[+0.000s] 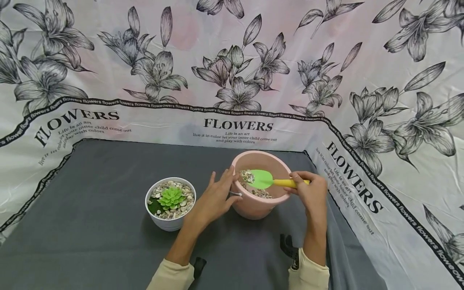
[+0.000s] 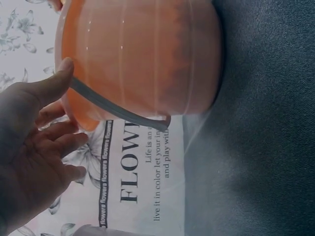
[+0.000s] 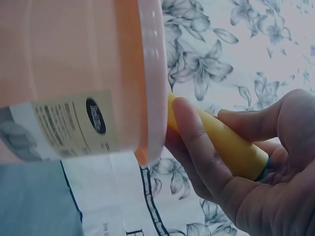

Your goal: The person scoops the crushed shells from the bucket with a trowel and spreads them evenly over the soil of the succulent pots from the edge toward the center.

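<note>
A pink bucket [image 1: 253, 207] stands upright with small stone chips [image 1: 262, 193] low inside. My left hand [image 1: 214, 202] holds its left rim between thumb and index finger, the other fingers loose in the left wrist view. The index fingertip is partly hidden by the rim. In that view the bucket's handle [image 2: 110, 104] hangs down its side. My right hand [image 1: 311, 190] grips the yellow handle of a small trowel [image 1: 262, 179]. Its green blade lies level over the bucket's opening, bearing some stone chips [image 1: 247, 176] at the tip.
Left of the bucket, a white pot [image 1: 170, 224] holds a green succulent [image 1: 171, 197] amid pale stone chips. Grey cloth [image 1: 94, 217] covers the table. A flower-printed sheet [image 1: 232, 133] rises behind and at both sides, close to the bucket's right.
</note>
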`<state>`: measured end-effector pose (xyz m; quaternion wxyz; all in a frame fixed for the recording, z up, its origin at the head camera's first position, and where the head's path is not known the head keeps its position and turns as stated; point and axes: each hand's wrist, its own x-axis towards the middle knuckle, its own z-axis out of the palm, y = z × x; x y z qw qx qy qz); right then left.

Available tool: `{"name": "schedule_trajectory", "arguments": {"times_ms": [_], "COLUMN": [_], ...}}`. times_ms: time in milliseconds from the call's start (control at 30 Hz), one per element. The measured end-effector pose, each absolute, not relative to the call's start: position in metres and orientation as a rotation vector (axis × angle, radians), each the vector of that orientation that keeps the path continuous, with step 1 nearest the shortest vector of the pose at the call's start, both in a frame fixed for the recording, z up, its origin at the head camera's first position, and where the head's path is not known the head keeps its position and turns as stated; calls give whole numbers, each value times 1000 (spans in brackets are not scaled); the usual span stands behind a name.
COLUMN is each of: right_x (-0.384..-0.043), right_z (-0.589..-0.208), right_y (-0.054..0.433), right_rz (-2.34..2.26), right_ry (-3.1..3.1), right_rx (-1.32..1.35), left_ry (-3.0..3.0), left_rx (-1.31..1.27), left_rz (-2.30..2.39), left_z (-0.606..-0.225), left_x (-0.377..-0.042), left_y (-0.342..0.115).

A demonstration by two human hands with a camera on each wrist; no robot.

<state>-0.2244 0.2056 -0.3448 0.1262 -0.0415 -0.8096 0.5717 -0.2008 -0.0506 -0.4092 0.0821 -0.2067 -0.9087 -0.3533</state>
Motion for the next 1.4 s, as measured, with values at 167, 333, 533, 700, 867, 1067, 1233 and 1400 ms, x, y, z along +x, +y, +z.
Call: {"name": "schedule_trajectory", "arguments": {"times_ms": [167, 333, 533, 700, 867, 1067, 1233, 1400], "right_x": [-217, -210, -203, -200, -196, -192, -190, -188], "right_z": [-345, -343, -339, -336, -333, -331, -329, -325], "right_y": [212, 214, 215, 214, 213, 212, 209, 204], "right_rz": [1698, 1780, 1844, 1882, 1876, 1867, 1872, 1918], "right_ry": [-2276, -2204, -2143, -2133, -2137, -2136, -2142, -2097], "right_rx": [-157, -128, -97, -71, -51, -40, -27, 13], "left_ry": [-2726, -2730, -2719, -2720, -2721, -2705, -2720, -2741], "left_rx": [-598, -581, -584, -583, -538, -516, -522, -498], "left_rz": [-1066, -1096, -1108, -1118, -1137, -1136, -1083, -1043], "left_z": [-410, -412, -414, -411, -404, -394, -389, -387], "left_x": [-201, -199, -199, -200, -196, -188, -181, -176], "left_y": [-51, -53, -54, -55, -59, -66, -70, -74]}}
